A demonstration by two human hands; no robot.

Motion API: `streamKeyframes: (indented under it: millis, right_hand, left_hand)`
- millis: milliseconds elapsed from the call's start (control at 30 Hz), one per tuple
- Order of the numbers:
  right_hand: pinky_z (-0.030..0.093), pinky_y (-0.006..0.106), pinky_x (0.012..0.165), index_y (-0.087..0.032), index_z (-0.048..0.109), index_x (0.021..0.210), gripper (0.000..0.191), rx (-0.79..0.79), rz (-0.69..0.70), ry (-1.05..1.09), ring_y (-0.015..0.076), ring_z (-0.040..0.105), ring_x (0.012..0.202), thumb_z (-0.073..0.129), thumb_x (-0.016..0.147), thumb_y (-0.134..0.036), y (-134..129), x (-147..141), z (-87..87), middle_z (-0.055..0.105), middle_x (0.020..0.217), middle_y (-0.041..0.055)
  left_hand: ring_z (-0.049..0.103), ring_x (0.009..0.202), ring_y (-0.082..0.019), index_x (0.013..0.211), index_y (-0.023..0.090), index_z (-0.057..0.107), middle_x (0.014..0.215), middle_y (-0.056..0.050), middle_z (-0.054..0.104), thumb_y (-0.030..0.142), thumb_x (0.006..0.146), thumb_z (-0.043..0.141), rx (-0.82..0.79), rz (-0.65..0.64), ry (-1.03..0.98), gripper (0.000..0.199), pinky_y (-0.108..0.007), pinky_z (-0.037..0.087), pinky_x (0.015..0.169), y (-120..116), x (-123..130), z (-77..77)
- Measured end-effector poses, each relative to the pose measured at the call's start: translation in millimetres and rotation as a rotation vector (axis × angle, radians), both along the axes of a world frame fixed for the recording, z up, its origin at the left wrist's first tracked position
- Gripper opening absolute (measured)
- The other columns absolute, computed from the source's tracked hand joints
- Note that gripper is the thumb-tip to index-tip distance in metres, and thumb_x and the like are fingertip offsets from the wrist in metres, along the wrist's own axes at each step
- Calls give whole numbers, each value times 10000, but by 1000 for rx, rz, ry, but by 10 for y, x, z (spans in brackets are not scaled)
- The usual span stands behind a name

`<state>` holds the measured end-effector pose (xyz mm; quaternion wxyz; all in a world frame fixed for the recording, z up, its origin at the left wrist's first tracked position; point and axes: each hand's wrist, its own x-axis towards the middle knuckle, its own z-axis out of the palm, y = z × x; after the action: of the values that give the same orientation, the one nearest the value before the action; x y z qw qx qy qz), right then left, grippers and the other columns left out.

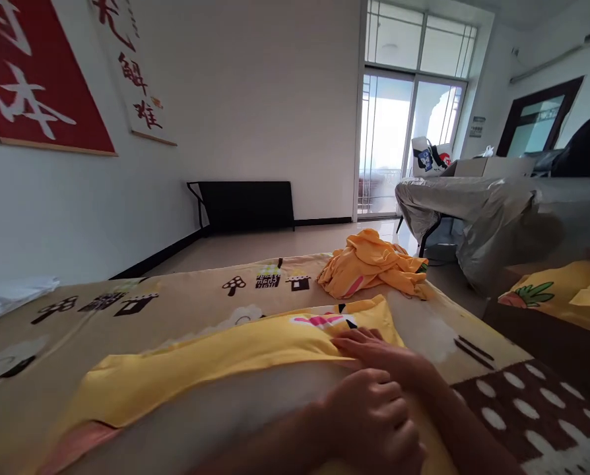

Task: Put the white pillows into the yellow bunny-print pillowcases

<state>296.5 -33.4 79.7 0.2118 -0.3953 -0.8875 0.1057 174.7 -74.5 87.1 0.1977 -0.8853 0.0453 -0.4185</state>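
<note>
A yellow fabric cover (216, 359) with a pink and black print lies across the patterned bedding, partly around a pale, pillow-like item (216, 409). My right hand (374, 349) rests on the cover's right end with its fingers stretched out. Just in front of it, my left hand (379, 419) is closed in a fist over the right part of the pale item; what its fingers hold is hidden. The left forearm crosses over the pale item from below.
A crumpled orange cloth (364, 264) lies at the bed's far edge. Another yellow printed fabric (547, 290) is at the right. Beyond stand a plastic-covered table (453, 194) with boxes and a bag, and a black panel (248, 206) against the wall. White fabric (12, 297) lies far left.
</note>
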Motion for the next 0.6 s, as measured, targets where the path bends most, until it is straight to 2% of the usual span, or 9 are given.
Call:
streamKeyframes:
  millis: [100, 233, 300, 367, 400, 467, 500, 533, 600]
  right_hand:
    - [366, 324, 998, -261, 544, 1261, 460, -71, 22, 7, 187, 524, 1131, 574, 805, -220, 49, 133, -53, 597, 1222, 41]
    - [408, 263, 903, -240, 637, 1119, 361, -127, -30, 36, 168, 579, 1047, 482, 809, -135, 105, 205, 3, 652, 1140, 40]
    - [417, 251, 849, -238, 663, 1054, 418, -96, -170, 19, 165, 607, 984, 450, 742, -59, 116, 250, 66, 679, 1081, 25]
    - [419, 265, 795, -229, 670, 1022, 472, -19, -403, -20, 184, 621, 939, 434, 670, -23, 103, 295, 144, 689, 1042, 30]
    - [415, 272, 773, -226, 670, 1019, 485, 29, -509, -36, 195, 622, 927, 432, 649, -19, 86, 309, 184, 690, 1032, 35]
    - [403, 272, 752, -222, 660, 1036, 509, 120, -641, -37, 202, 620, 922, 440, 624, -19, 42, 306, 260, 687, 1016, 40]
    - [397, 266, 753, -222, 651, 1053, 525, 154, -673, -21, 198, 618, 922, 446, 615, -18, 19, 291, 293, 687, 1006, 37]
    - [391, 259, 757, -223, 643, 1068, 536, 179, -694, -2, 191, 615, 922, 451, 611, -17, -2, 270, 322, 686, 998, 33]
    - [381, 249, 743, -224, 627, 1083, 528, 188, -726, 18, 182, 614, 915, 462, 624, -22, -33, 225, 369, 684, 987, 30]
  left_hand:
    - [290, 423, -89, 425, 182, 371, 390, 33, 347, 186, 719, 523, -214, 128, -32, 332, -266, 243, 439, 126, -194, -269]
    - [355, 478, -105, 488, 185, 402, 451, 17, 418, 139, 711, 515, -324, 243, -12, 254, -266, 320, 483, 200, -275, -322]
    - [471, 567, -135, 569, 185, 477, 551, -9, 524, 142, 718, 509, -418, 340, 30, 159, -280, 398, 553, 219, -258, -310]
    - [583, 810, -185, 788, 179, 584, 818, -52, 653, 183, 763, 510, -591, 432, 152, 78, -318, 473, 735, 232, -261, -295]
    - [576, 983, -208, 954, 182, 595, 1024, -73, 657, 227, 797, 506, -678, 457, 225, 186, -346, 463, 861, 235, -273, -286]
    - [422, 1259, -224, 1258, 207, 469, 1380, -82, 474, 327, 860, 471, -815, 482, 368, 415, -385, 347, 1054, 233, -306, -261]
    - [357, 1315, -219, 1330, 222, 400, 1451, -73, 391, 361, 881, 443, -861, 481, 419, 471, -393, 294, 1095, 226, -319, -247]
    - [340, 1327, -213, 1347, 235, 381, 1459, -63, 381, 378, 895, 420, -898, 483, 453, 476, -398, 263, 1113, 216, -325, -234]
    - [423, 1256, -211, 1275, 253, 461, 1339, -49, 519, 380, 905, 399, -944, 511, 489, 396, -420, 265, 1102, 184, -311, -208]
